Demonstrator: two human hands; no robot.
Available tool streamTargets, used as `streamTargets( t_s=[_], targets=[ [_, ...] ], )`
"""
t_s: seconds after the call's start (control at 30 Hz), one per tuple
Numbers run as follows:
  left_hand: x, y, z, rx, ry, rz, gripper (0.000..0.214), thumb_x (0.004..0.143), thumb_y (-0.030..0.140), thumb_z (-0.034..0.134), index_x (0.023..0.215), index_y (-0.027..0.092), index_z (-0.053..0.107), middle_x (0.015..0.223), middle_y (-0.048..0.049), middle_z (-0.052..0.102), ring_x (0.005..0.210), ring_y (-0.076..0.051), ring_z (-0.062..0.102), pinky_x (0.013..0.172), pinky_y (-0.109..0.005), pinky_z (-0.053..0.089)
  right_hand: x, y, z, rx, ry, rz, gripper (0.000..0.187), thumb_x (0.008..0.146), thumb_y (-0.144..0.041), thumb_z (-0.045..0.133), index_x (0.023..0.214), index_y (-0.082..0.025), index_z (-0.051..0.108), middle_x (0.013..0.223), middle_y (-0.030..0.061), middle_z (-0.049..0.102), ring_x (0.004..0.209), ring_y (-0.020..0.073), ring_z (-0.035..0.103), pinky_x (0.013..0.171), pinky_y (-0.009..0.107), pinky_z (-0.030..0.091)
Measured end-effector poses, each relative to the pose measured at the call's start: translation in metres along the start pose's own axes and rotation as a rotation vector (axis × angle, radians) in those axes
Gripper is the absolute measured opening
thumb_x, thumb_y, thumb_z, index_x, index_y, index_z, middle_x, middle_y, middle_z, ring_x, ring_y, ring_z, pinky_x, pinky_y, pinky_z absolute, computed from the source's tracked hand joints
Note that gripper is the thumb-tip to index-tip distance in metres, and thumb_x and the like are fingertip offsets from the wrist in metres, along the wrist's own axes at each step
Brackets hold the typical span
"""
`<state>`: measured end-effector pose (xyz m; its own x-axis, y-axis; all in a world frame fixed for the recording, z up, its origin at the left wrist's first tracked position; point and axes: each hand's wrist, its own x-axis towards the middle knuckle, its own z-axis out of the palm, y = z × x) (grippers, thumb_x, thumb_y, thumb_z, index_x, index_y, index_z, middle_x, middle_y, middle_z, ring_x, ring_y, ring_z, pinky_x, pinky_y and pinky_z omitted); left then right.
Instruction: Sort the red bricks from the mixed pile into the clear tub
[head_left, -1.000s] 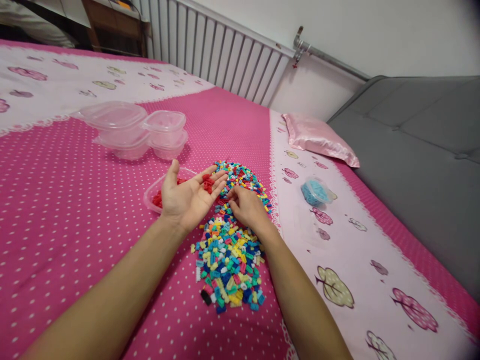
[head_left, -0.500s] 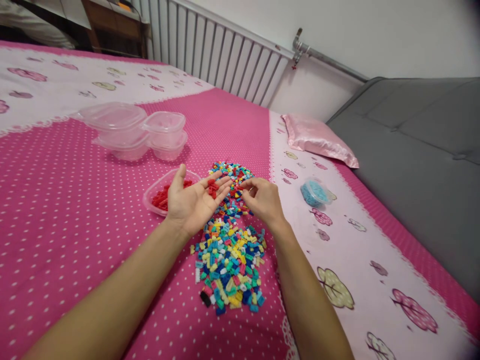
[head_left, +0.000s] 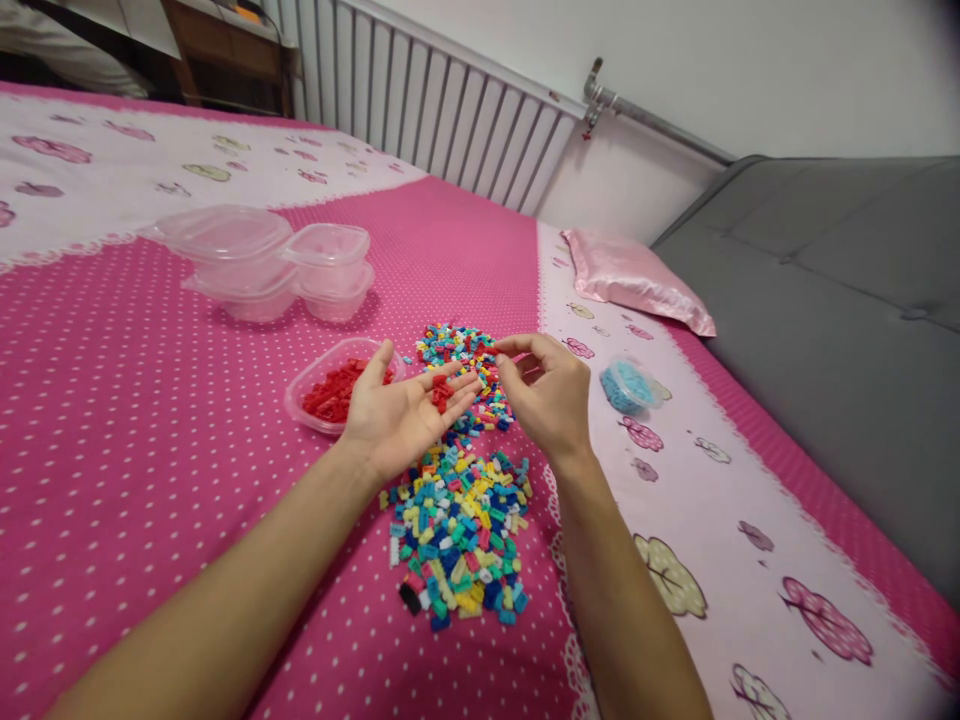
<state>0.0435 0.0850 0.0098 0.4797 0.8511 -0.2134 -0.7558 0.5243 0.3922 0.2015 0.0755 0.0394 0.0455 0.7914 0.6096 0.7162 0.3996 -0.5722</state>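
My left hand (head_left: pixel 397 410) is palm up with its fingers stretched out, carrying a few small red toy bricks (head_left: pixel 441 393) on the fingers. Just right of it, my right hand (head_left: pixel 546 390) has its thumb and forefinger pinched on a red toy brick (head_left: pixel 491 349), partly hidden by the fingertips. Both hands are over a long heap of mixed-colour toy bricks (head_left: pixel 465 530). Beside my left hand, partly behind it, stands a clear plastic container (head_left: pixel 294 398) with red bricks (head_left: pixel 334 390) in it.
Stacked clear plastic containers (head_left: pixel 251 275) stand at the back left. A small clear tub of light-blue bricks (head_left: pixel 628 385) sits on the right. Farther back lie a pink pillow (head_left: pixel 637 280), a grey headboard (head_left: pixel 825 300) and a white radiator (head_left: pixel 442 100). Everything rests on a pink bedspread (head_left: pixel 150 420).
Both hands have moved slightly right. My right hand has lifted a little from the heap, and a red brick now shows at its fingertips. My left hand keeps its bricks.
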Motion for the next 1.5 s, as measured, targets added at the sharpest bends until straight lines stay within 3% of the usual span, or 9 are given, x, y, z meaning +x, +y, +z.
streamTargets(
  t_s=[0.33,0.5,0.63,0.77,0.9,1.07,1.3,1.4,1.5],
  targets=[
    [0.0,0.001,0.001,-0.04,-0.011,-0.003,0.081,0.087,0.062,0.032,0.136,-0.002,0.035,0.112,-0.026,0.062,0.108,-0.03,0.061,0.091,-0.038,0.051,-0.002,-0.002,0.003,0.04,-0.043,-0.019,0.019,0.082,-0.021,0.054,0.094,-0.017,0.068,0.089,0.0044,0.07,0.064,0.0109,0.06,0.064,0.024,0.048],
    [-0.003,0.005,0.003,-0.021,-0.013,0.041,0.081,0.087,0.062,0.033,0.134,-0.004,0.037,0.111,-0.0258,0.062,0.108,-0.03,0.061,0.092,-0.036,0.051,0.0,0.009,0.005,-0.019,-0.027,0.059,0.022,0.085,-0.022,0.049,0.097,-0.017,0.067,0.091,0.0058,0.07,0.073,0.0143,0.063,0.07,0.027,0.049],
    [-0.01,0.012,0.01,0.002,-0.006,0.129,0.079,0.086,0.062,0.034,0.133,-0.001,0.041,0.108,-0.0234,0.063,0.106,-0.028,0.061,0.093,-0.036,0.051,-0.001,0.019,0.014,-0.112,-0.225,0.085,0.025,0.084,-0.019,0.051,0.105,-0.017,0.065,0.1,0.0065,0.07,0.081,0.0162,0.063,0.079,0.03,0.048],
    [-0.014,0.018,0.014,0.0,-0.024,0.174,0.079,0.086,0.064,0.031,0.131,0.002,0.045,0.109,-0.022,0.064,0.105,-0.027,0.061,0.092,-0.038,0.051,-0.008,0.019,0.028,-0.21,-0.487,-0.013,0.026,0.086,-0.019,0.052,0.108,-0.016,0.065,0.107,0.0086,0.068,0.096,0.0193,0.061,0.087,0.032,0.045],
    [-0.013,0.021,0.011,-0.008,-0.004,0.223,0.078,0.086,0.065,0.032,0.131,0.003,0.045,0.113,-0.022,0.063,0.11,-0.027,0.059,0.092,-0.038,0.051,-0.013,0.012,0.036,-0.19,-0.664,-0.138,0.026,0.084,-0.021,0.058,0.108,-0.016,0.066,0.11,0.0083,0.068,0.103,0.019,0.059,0.092,0.03,0.043],
    [-0.011,0.022,0.009,-0.006,0.008,0.24,0.08,0.086,0.065,0.031,0.132,0.001,0.043,0.109,-0.0213,0.064,0.106,-0.026,0.061,0.091,-0.036,0.051,-0.011,0.014,0.028,-0.182,-0.803,-0.087,0.013,0.081,-0.019,0.062,0.086,-0.019,0.074,0.093,0.0033,0.072,0.088,0.0153,0.064,0.082,0.025,0.045],
    [-0.011,0.022,0.008,0.005,0.018,0.229,0.078,0.087,0.064,0.027,0.132,0.002,0.044,0.11,-0.0217,0.064,0.105,-0.028,0.062,0.089,-0.039,0.052,-0.003,0.024,-0.001,-0.27,-0.984,0.094,0.014,0.074,-0.013,0.065,0.079,-0.022,0.076,0.075,-0.0008,0.074,0.07,0.013,0.066,0.065,0.021,0.045],
    [-0.01,0.022,0.007,0.011,0.014,0.232,0.079,0.087,0.064,0.027,0.134,0.002,0.042,0.112,-0.0226,0.063,0.107,-0.028,0.061,0.089,-0.039,0.052,0.0,0.028,-0.011,-0.362,-1.002,0.163,0.009,0.073,-0.016,0.067,0.07,-0.02,0.075,0.063,-0.0012,0.07,0.059,0.0119,0.061,0.055,0.021,0.04],
    [-0.009,0.021,0.007,0.015,0.026,0.236,0.082,0.087,0.064,0.027,0.135,-0.001,0.039,0.111,-0.0237,0.063,0.107,-0.028,0.061,0.088,-0.038,0.053,0.001,0.031,-0.017,-0.472,-0.997,0.201,0.017,0.074,-0.022,0.068,0.057,-0.019,0.07,0.052,-0.0015,0.062,0.049,0.0104,0.053,0.048,0.021,0.033]
  ],
)
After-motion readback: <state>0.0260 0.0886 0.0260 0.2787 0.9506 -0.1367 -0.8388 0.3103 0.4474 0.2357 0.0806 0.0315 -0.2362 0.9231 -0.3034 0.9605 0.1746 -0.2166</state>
